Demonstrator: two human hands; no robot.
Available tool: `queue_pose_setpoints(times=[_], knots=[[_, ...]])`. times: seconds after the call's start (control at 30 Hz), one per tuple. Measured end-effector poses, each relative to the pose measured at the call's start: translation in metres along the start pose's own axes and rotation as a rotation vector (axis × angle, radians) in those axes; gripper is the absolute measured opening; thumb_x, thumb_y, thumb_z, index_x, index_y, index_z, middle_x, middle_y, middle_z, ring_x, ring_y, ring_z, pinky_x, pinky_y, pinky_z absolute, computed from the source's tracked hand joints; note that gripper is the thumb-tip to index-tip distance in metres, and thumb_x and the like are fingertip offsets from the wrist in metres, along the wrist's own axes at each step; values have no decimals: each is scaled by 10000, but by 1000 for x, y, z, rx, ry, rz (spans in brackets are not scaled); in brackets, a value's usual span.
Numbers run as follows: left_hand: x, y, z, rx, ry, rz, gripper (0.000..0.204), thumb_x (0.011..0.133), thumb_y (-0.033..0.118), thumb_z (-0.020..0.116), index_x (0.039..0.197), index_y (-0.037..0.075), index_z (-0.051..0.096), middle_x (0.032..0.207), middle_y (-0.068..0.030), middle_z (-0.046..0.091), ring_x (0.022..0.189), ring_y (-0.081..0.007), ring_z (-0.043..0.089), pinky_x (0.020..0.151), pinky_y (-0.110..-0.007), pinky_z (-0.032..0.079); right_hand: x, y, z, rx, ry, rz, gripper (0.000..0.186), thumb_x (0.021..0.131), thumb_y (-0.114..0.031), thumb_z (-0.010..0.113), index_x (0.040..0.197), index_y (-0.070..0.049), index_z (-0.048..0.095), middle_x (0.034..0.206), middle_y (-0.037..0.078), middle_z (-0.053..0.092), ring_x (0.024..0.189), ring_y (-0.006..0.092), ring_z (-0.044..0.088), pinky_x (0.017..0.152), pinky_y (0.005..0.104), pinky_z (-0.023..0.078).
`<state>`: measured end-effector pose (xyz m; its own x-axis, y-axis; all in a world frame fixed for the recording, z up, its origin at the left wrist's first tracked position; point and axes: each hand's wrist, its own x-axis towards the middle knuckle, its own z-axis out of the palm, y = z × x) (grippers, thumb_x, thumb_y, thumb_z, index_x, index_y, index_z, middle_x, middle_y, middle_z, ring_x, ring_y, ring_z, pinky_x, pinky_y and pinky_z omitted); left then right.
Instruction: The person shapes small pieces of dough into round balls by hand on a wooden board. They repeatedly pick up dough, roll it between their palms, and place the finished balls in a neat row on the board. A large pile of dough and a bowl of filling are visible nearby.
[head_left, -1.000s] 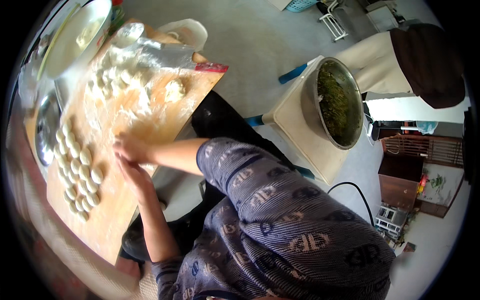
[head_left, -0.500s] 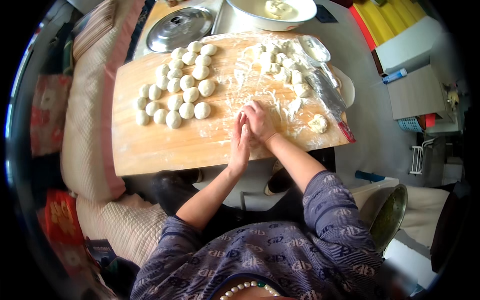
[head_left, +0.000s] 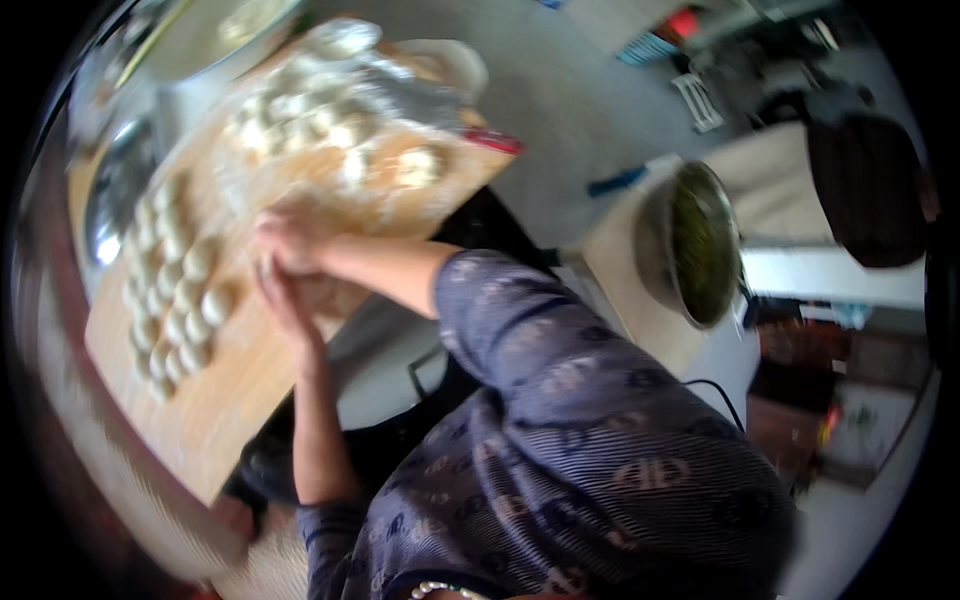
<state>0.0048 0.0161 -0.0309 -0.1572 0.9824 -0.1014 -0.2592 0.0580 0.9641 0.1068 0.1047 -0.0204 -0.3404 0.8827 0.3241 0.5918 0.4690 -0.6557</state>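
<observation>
My left hand [head_left: 284,298] and my right hand [head_left: 291,238] are pressed together over the near part of a floured wooden board [head_left: 255,365]. The right fingers curl over the left palm, and whatever lies between them is hidden. To their left sit several round dough balls [head_left: 171,298] in loose rows. Beyond the hands lies a heap of cut dough pieces [head_left: 297,108] dusted with flour. A separate dough lump [head_left: 419,166] rests near the right edge. Next to the heap is a wide metal blade [head_left: 412,97] with a red handle [head_left: 493,140]. Motion blurs the picture.
A metal bowl [head_left: 655,235] with green contents stands tilted at my right, beside a blue handle [head_left: 616,182]. A round metal lid [head_left: 118,190] lies past the board's left side. At the far left is a pale basin [head_left: 180,50] holding dough.
The view has swung to the right, so the board now appears at the left and the green-filled bowl shows fully. My hands stay pressed together over the board.
</observation>
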Motion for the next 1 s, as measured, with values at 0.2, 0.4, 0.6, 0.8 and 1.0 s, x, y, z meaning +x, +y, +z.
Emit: queue_pose_setpoints(times=[0.2,0.4,0.6,0.8,1.0], knots=[[-23,29,39,-108,-78,-100,618,1060,392,375,1527,24,207,1552,-188,286,1430,-274,299,1180,-385,227,-23,5,15,135,-19,196,197,836,-227,608,969,-99,675,1146,134,612,1110,311,545,966,421,432],[-26,25,40,-15,-105,-45,611,1060,387,363,1532,39,190,1538,-214,294,1427,-297,299,1177,-387,237,-19,12,-27,-103,-26,81,166,875,-220,575,944,-106,673,1086,100,623,1019,254,572,925,410,439],[-18,27,45,-6,-124,-111,639,1056,413,359,1528,21,182,1533,-233,303,1410,-297,337,1168,-385,248,-37,6,18,213,89,157,171,854,-212,591,946,-97,679,1065,117,622,1090,309,525,972,428,418],[-11,14,36,26,-10,-95,684,1038,424,408,1530,14,166,1538,-260,289,1406,-308,345,1149,-394,279,-24,2,-29,108,-1,199,155,837,-201,579,847,-54,627,1082,136,616,1053,305,550,929,427,442],[-13,18,49,1,37,-206,653,1035,432,425,1505,6,269,1465,-184,414,1341,-292,419,1119,-377,328,-43,0,9,300,67,216,167,812,-246,627,880,-96,655,1050,95,629,1056,282,542,937,407,417]])
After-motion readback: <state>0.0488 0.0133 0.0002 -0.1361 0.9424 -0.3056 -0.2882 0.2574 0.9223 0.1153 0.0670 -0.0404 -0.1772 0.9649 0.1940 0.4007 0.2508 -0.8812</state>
